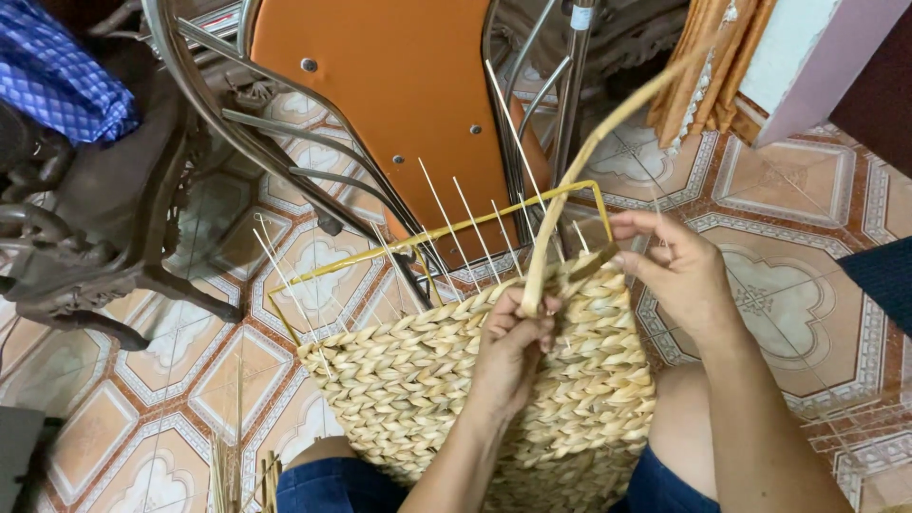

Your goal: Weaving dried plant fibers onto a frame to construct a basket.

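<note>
A: Head view, hands first?

B: Left hand (513, 334) closed around pale strand (570, 180), gripping near its lower end, right at top edge of woven basket (456, 380). Right hand (679, 271) at basket's right upper corner, fingers (638, 224) pinching the rim area by the yellow wire frame (446, 231); can't tell exactly what's pinched, maybe a thin stake.

A: Strand's lie vs. hands?

B: Long axis running up & to the right from left fist, curving toward upper right of picture. Free length lies above and between both hands; left hand on it, right hand just beside, nearer the bend. Lower end tucked at the weave edge.

A: Basket position?

B: On lap, between knees, blue shorts (332, 484) at bottom. Open top facing away from the wearer, toward overturned chair (399, 104).

A: Materials, textures?

B: Basket: thick braided plant fibre, straw-coloured, chunky plaits in rows, dry & matte. Thin white stakes (446, 223) sticking up from rim, stiff, needle-like. Frame: slim yellow rod, rectangular. Strand: smooth, roundish, flexible.

A: Surroundings?

B: Chair w/ orange seat & chrome tubes, dark carved wooden furniture (85, 237) left, patterned tiled floor (807, 237), blue checked cloth (57, 76) top left, orange curtain (712, 66) top right.
</note>
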